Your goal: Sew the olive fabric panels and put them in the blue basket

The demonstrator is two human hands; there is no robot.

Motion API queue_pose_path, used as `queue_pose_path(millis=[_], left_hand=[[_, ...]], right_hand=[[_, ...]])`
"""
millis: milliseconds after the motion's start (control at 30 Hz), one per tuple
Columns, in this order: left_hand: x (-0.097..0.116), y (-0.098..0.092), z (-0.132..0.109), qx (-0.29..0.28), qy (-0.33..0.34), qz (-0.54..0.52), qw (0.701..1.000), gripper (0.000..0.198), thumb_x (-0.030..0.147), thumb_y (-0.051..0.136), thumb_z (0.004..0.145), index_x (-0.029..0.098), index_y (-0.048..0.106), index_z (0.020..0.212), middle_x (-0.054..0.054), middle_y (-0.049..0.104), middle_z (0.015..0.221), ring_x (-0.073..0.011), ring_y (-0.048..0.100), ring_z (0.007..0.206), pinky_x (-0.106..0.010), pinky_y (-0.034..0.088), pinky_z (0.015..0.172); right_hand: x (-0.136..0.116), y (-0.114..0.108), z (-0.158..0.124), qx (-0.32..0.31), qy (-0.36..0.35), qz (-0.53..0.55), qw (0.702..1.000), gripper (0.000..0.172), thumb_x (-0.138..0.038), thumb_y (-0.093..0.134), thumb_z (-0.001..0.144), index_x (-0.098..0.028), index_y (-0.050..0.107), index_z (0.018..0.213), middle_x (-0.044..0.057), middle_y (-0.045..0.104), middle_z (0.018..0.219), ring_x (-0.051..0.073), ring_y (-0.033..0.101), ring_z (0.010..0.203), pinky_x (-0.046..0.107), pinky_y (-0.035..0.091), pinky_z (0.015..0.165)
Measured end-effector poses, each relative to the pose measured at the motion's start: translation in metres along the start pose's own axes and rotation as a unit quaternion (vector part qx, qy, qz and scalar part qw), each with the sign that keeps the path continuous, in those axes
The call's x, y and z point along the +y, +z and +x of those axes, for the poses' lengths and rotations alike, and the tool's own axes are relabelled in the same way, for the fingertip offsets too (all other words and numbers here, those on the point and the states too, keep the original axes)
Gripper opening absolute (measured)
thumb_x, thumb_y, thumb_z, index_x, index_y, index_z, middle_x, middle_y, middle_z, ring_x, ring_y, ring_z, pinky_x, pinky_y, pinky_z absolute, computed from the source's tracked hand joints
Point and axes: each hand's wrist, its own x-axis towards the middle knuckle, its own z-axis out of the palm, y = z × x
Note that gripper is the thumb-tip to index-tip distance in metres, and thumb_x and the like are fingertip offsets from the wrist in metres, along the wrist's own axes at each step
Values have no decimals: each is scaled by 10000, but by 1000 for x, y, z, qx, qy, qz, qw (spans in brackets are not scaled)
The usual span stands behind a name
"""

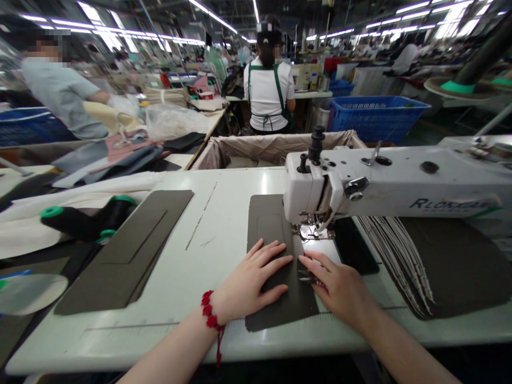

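A dark olive-grey fabric panel [266,210] lies on the table with its right edge by the presser foot [316,230] of a white sewing machine [384,181]. My left hand [256,274] rests flat on the panel, fingers spread, a red bracelet [210,309] at its wrist. Curled at the panel's right edge, my right hand [340,285] holds small thread snips [307,277] in the palm, their blades pointing left. Its thumb and fingertips touch the panel near the needle area. The needle itself is too small to make out.
Left lie stacked olive panels [136,245] and black thread cones [114,213]. A fanned pile of panels [452,261] sits right, under the machine arm. Behind the table are a cloth-lined bin [280,143], a blue crate [372,114] and a person in a green apron [268,90].
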Motion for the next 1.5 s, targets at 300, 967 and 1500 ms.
queue_pose_path(millis=[300, 967, 1500], left_hand=[[-1, 1, 0, -4, -9, 17, 1000, 516, 368, 584, 894, 254, 431, 1373, -34, 323, 1489, -238, 233, 1401, -471, 116, 1194], [-3, 8, 2, 20, -34, 27, 999, 608, 363, 535, 936, 265, 262, 1471, -33, 328, 1494, -245, 273, 1386, -475, 175, 1183], [-3, 10, 6, 23, -64, 46, 997, 647, 438, 499, 948, 254, 197, 1490, -47, 208, 1541, -242, 171, 1422, -466, 151, 1184]], right_hand=[[1, 1, 1, 6, -3, 1, 1000, 562, -122, 499, 842, -270, 433, 1381, 28, 441, 1430, 206, 601, 1054, 369, 512, 873], [0, 1, 0, 16, -5, 3, 1000, 575, -108, 509, 827, -276, 438, 1373, 43, 449, 1425, 208, 614, 1034, 358, 514, 877], [1, 2, 0, 16, -5, 14, 1000, 547, -107, 505, 834, -271, 448, 1353, 34, 443, 1431, 212, 619, 1023, 371, 509, 895]])
